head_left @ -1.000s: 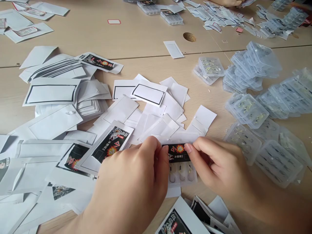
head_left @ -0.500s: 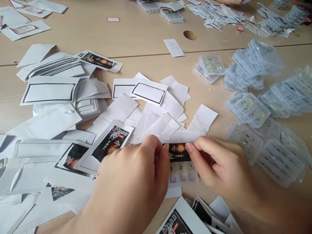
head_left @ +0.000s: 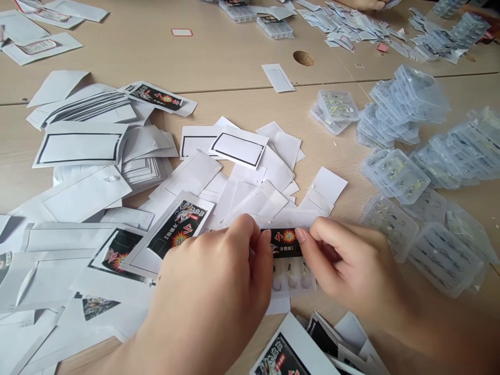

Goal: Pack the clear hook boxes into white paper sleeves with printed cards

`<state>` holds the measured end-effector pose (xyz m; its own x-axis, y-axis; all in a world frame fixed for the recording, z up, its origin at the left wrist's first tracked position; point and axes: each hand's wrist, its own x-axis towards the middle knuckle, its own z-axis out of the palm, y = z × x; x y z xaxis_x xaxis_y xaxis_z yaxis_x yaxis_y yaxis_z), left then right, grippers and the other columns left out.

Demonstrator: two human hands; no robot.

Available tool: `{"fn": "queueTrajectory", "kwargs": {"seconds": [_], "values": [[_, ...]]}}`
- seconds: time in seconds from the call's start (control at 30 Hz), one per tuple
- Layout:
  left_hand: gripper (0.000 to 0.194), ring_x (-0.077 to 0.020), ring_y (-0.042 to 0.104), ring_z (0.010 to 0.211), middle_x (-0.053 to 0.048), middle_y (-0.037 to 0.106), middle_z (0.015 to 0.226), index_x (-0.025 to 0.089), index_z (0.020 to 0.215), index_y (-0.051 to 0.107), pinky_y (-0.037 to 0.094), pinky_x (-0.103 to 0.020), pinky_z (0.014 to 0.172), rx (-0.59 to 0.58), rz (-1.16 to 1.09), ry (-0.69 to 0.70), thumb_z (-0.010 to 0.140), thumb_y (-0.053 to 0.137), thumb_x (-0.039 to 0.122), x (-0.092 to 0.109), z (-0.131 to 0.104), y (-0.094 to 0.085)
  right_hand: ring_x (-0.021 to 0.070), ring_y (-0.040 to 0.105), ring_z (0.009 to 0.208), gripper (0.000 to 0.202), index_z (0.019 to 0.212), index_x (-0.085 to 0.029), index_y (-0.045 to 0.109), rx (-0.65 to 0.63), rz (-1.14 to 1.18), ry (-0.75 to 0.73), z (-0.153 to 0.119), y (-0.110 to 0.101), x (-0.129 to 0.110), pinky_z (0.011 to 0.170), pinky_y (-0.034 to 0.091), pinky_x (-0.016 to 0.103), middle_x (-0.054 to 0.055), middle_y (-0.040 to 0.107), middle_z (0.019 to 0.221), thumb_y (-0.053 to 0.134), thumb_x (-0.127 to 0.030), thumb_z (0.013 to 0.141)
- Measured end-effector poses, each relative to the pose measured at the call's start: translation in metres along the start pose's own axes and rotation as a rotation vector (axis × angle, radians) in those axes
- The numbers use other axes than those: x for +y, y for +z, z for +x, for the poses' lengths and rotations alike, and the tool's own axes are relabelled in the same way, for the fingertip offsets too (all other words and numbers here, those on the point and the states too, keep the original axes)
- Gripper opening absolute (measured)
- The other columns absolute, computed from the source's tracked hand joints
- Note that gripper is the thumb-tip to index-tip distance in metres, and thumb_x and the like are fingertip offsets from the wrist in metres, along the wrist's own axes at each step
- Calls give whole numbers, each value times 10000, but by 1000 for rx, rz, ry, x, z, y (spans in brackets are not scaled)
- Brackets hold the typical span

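A black printed sticker (head_left: 286,242) with red and white lettering lies across the upper part of a clear plastic box of fish hooks (head_left: 292,281). My left hand (head_left: 213,284) pinches the sticker's left end between thumb and forefinger. Its other end is held by my right hand (head_left: 347,260), with thumb and fingertips pressed together there. The box sits flat in front of me, its lower hook compartments showing below the label. A white paper slip (head_left: 279,306) shows under its near edge.
Peeled white backing papers (head_left: 258,179) and a stack of label sheets (head_left: 89,146) spread to the left. Clear hook boxes (head_left: 394,174) are piled on the right. More label sheets (head_left: 291,349) lie at the near edge. Another person's hand (head_left: 363,4) shows at the far side.
Both hands stay on the sticker and box, almost unmoved. The view shifts very slightly; the boxes at right appear a little further left.
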<state>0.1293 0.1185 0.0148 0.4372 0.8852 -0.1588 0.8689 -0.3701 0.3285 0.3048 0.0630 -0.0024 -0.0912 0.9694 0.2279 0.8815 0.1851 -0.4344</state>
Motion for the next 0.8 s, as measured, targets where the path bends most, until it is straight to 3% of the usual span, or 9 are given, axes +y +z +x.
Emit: {"fn": "queueTrajectory", "kwargs": {"seconds": [0.1,0.27,0.4,0.5,0.67,0.8], "values": [[273,-125,389,331,23,464,409,217,641,426,185,-241,399,33,42,40,835,423,409,-2,-1,2,88,330,483,339,602,-202,307,52,-74,-42,1,1,1,492,259,266,-46,343,515,564,-176,821],[230,-117,423,358,19,520,479,206,730,429,210,-233,405,21,62,42,866,386,386,-1,-2,3,161,547,675,58,826,-185,554,104,-144,-68,4,2,5,601,395,286,35,575,727,563,-242,827],[236,-147,512,430,10,590,586,183,1005,465,239,-232,427,8,48,8,892,348,355,4,-4,1,177,544,714,67,801,-177,573,73,-82,-108,5,3,10,647,421,301,44,572,722,533,-213,841],[252,-144,510,459,-1,615,647,199,1005,497,258,-235,455,3,11,24,909,332,363,6,-4,-3,177,526,747,55,821,-171,547,119,14,-134,5,2,14,679,429,308,50,573,771,514,-203,852],[241,-92,419,489,31,510,601,185,840,475,310,-210,483,-43,-461,140,925,357,377,2,-1,-10,120,505,643,42,911,-186,513,124,431,-92,1,1,19,598,414,250,-5,540,722,474,-195,898],[260,-82,397,523,50,424,596,183,813,459,344,-200,504,-103,-816,200,936,362,391,0,-1,-9,101,487,590,77,919,-198,507,127,729,-31,-4,-2,19,546,401,219,-28,513,674,440,-234,932]]}}
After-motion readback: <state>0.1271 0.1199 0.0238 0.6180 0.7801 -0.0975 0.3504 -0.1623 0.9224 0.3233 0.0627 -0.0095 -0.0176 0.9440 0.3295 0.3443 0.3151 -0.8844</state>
